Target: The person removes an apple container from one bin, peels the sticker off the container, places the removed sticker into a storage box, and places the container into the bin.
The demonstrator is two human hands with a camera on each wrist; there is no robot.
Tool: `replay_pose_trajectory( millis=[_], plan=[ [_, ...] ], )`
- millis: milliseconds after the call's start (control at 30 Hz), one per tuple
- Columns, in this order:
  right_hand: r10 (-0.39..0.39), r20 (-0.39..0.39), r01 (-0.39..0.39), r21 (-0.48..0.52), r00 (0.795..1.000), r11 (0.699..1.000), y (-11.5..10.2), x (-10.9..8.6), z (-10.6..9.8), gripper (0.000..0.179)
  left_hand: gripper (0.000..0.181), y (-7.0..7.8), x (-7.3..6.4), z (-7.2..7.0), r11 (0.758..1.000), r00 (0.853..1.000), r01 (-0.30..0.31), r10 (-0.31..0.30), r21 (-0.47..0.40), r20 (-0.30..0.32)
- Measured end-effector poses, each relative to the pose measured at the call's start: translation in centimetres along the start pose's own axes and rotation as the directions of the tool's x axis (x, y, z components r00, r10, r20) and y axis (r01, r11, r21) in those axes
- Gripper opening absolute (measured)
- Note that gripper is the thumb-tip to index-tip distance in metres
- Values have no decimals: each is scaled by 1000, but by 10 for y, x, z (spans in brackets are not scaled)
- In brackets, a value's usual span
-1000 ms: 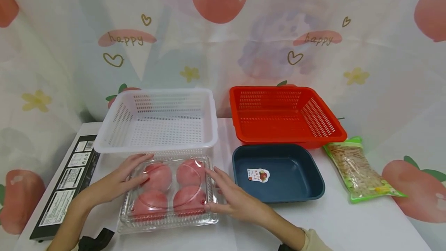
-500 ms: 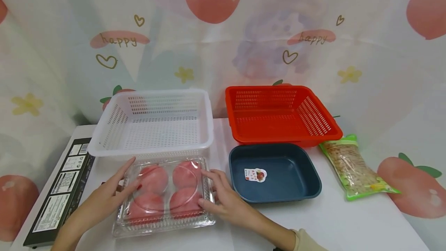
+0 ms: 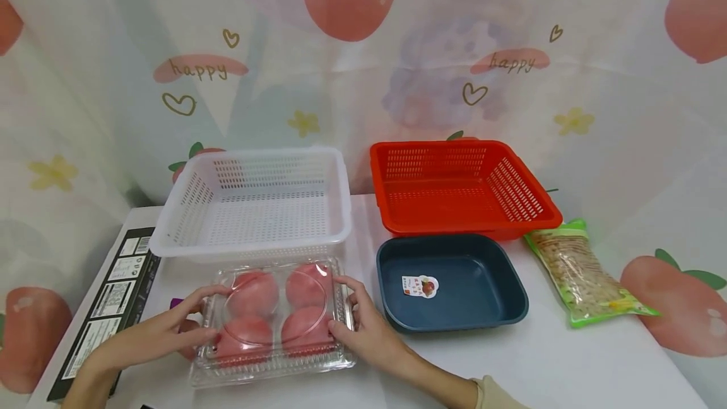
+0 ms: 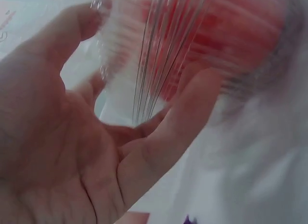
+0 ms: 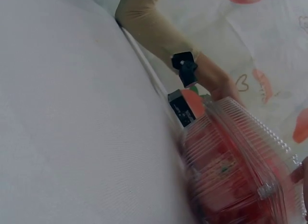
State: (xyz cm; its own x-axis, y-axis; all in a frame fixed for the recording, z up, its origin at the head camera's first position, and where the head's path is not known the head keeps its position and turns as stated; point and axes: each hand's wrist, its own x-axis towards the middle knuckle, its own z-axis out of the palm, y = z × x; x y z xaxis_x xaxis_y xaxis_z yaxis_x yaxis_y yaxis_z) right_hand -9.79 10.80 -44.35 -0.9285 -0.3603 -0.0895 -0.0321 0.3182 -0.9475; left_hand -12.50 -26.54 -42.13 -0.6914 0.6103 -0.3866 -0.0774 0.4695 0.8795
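A clear plastic clamshell box (image 3: 272,371) lies on the table in the head view, with several red peach-like fruits (image 3: 254,295) under its closed lid. My left hand (image 3: 165,333) grips its left side, thumb toward the near corner and fingers toward the far one. In the left wrist view the thumb (image 4: 192,98) lies along the ridged wall, with some fingertips hidden behind the plastic. My right hand (image 3: 369,333) holds the right side, its thumb near the lid's edge and index finger at the far corner. The right wrist view barely catches that hand at its edge.
Behind the box stands a white perforated basket (image 3: 341,232). A red basket (image 3: 392,223) and a dark blue tray (image 3: 488,295) with a sticker are to the right. A green-edged food bag (image 3: 585,273) lies far right. A black labelled carton (image 3: 113,295) lies left.
My left hand has shifted from the lid's upper left to the box's left side, its fingers now curled round it. The right hand stays at the right side, fingers slightly more bent.
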Motion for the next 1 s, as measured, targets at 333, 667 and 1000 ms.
replay_pose_trajectory(
  millis=[333,667,1000],
  plan=[
    [2,58,-3,4,998,1000,-5,3,-6,80,66,20,8,25,983,986,18,13,183,-166],
    [49,42,-49,-3,998,999,-3,5,-6,87,89,39,13,42,948,933,123,-10,293,-359],
    [57,42,-60,80,998,995,-14,-5,-16,84,96,55,8,46,945,893,253,-145,209,-425]
  ],
)
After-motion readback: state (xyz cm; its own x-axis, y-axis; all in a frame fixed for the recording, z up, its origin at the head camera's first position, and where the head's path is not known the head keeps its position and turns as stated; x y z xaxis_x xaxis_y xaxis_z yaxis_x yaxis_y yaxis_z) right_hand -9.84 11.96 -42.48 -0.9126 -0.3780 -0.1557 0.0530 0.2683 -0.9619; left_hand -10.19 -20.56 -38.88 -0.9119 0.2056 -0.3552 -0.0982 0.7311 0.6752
